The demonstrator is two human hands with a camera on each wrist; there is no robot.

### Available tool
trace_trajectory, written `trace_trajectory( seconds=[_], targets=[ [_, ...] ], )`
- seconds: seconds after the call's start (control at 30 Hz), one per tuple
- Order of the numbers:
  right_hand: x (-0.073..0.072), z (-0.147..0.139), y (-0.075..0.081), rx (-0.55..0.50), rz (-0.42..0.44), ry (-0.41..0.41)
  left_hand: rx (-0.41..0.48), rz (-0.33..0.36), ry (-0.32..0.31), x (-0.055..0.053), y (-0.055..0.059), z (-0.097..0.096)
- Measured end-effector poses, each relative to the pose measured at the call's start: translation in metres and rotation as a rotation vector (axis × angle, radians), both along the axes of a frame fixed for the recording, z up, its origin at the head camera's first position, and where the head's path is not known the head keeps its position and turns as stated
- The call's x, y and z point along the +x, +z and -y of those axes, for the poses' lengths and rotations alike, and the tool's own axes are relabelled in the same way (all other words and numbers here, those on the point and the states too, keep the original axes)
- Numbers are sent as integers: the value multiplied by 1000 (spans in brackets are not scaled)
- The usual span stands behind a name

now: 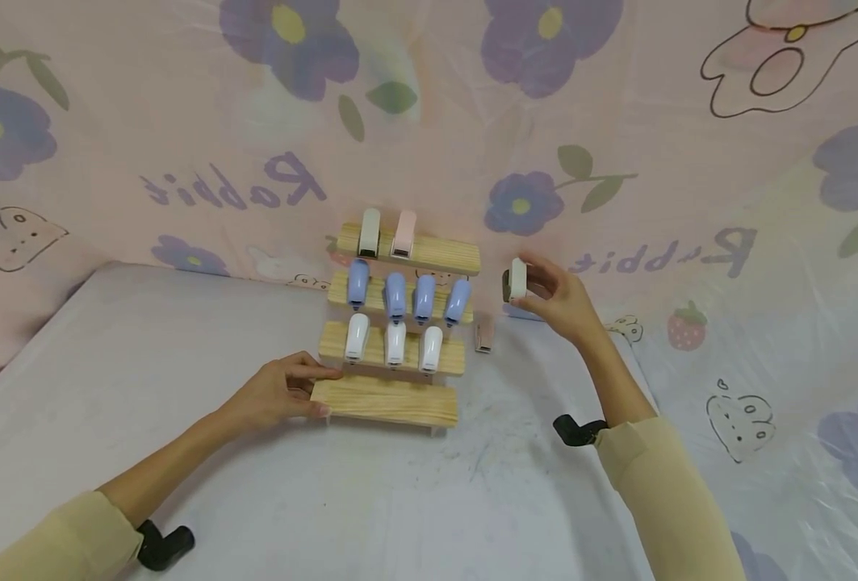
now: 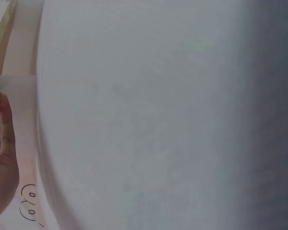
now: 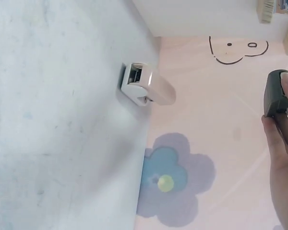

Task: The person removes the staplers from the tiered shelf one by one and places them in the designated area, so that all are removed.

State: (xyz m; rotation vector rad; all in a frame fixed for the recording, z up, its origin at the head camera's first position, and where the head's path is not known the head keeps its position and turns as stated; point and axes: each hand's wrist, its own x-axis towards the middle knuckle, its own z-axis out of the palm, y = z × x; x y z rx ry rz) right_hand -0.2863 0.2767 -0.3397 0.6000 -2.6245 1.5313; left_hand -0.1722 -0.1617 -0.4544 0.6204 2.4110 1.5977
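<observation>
My right hand (image 1: 555, 298) pinches a pale green stapler (image 1: 517, 280), raised to the right of a stepped wooden display rack (image 1: 385, 401). In the right wrist view the held stapler (image 3: 276, 93) shows its dark side. My left hand (image 1: 283, 391) grips the left end of the rack's lowest, bare step between thumb and fingers. On the top step stand a pale green stapler (image 1: 370, 232) and a pink stapler (image 1: 403, 234), both at the left. Several blue staplers (image 1: 424, 297) line the second step. Three white staplers (image 1: 395, 344) stand on the third.
A pink stapler (image 3: 151, 86) stands on the white table (image 1: 203, 339), just right of the rack and below my right hand. Behind the table hangs a pink flowered cloth (image 1: 414, 145). Black wrist mounts (image 1: 165, 547) stick out from both sleeves.
</observation>
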Motion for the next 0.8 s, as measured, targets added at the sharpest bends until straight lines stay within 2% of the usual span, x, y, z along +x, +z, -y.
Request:
trace_trajectory(
  seconds=[0.13,0.33,0.57,0.8],
  targets=[
    [1,-5,-7,7,5,-7,3,8,-3,0,1,0],
    [14,-3,-9,0,35,5,17,17,-14,1,1,0],
    [3,-17,-44,4,72,2,16,22,-19,1,2,1],
    [-1,-25,-71,53,101,-16,17,28,-18,1,1,1]
  ],
)
